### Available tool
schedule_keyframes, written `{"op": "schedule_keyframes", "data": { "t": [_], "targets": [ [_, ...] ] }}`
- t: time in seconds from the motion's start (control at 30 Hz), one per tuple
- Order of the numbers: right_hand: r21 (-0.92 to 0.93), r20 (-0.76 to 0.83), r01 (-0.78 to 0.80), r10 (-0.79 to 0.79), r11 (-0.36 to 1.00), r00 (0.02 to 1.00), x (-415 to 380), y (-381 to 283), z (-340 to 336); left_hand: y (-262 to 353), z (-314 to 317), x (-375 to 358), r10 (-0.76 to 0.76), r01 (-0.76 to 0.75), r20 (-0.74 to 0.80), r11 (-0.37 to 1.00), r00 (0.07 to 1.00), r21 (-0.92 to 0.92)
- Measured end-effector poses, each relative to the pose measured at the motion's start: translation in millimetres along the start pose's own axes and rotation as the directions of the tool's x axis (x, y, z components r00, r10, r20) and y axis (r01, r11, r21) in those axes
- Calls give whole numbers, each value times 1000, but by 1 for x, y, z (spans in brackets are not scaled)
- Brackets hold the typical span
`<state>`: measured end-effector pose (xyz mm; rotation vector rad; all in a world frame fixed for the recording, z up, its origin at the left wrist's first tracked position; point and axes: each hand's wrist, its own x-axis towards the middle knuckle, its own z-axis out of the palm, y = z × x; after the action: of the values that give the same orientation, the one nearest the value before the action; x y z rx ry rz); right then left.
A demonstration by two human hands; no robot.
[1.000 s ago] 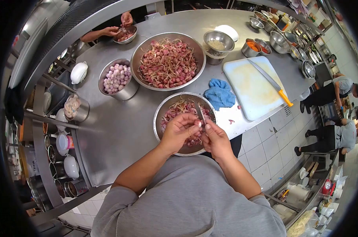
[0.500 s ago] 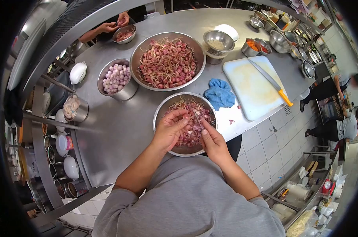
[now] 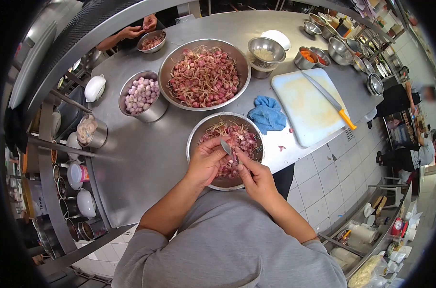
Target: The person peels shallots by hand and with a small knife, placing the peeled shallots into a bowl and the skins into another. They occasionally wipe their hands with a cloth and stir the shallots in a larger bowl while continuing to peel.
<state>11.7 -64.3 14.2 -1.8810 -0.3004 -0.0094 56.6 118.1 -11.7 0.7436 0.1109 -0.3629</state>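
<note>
Both my hands are over a perforated steel colander (image 3: 193,144) holding reddish shallot skins and roots. My left hand (image 3: 206,161) is closed, its fingertips pinching something mostly hidden, probably a shallot. In my right hand (image 3: 257,178) is a small metal blade (image 3: 226,147), its tip close to my left fingertips. Behind the colander stands a large steel bowl (image 3: 166,91) heaped with unpeeled red shallots (image 3: 203,77). To its left, a steel pot (image 3: 153,113) holds peeled pale purple shallots (image 3: 141,96).
A blue cloth (image 3: 267,115) lies right of the colander, beside a white cutting board (image 3: 299,103) bearing a yellow-handled knife (image 3: 329,97). A co-worker's hands (image 3: 140,30) are at a small bowl (image 3: 153,42) across the table. Other people stand at the far right.
The small blade in my right hand has swung up and left toward my left fingertips, and its flat side now shows. The people at the far right have shifted.
</note>
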Motion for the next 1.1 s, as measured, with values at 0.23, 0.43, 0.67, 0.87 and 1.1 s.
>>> {"op": "schedule_keyframes", "data": {
  "t": [0.23,0.43,0.67,0.87,1.1],
  "targets": [
    [-120,-36,18,-23,993,999,0,-4,3,1,5,-3,-21,21,-17,999,1000,50],
    [56,-24,-167,168,984,985,5,1,4,-19,11,-9,-97,98,-30,995,995,27],
    [534,73,-359,382,765,921,3,19,1,-17,10,1,-136,131,-25,980,990,-151],
    [300,-141,-147,196,943,971,4,27,11,-13,9,2,-96,92,-77,994,992,-63],
    [172,22,-249,249,953,968,1,6,4,-15,5,1,-56,51,-73,996,996,-73]
  ]
}}
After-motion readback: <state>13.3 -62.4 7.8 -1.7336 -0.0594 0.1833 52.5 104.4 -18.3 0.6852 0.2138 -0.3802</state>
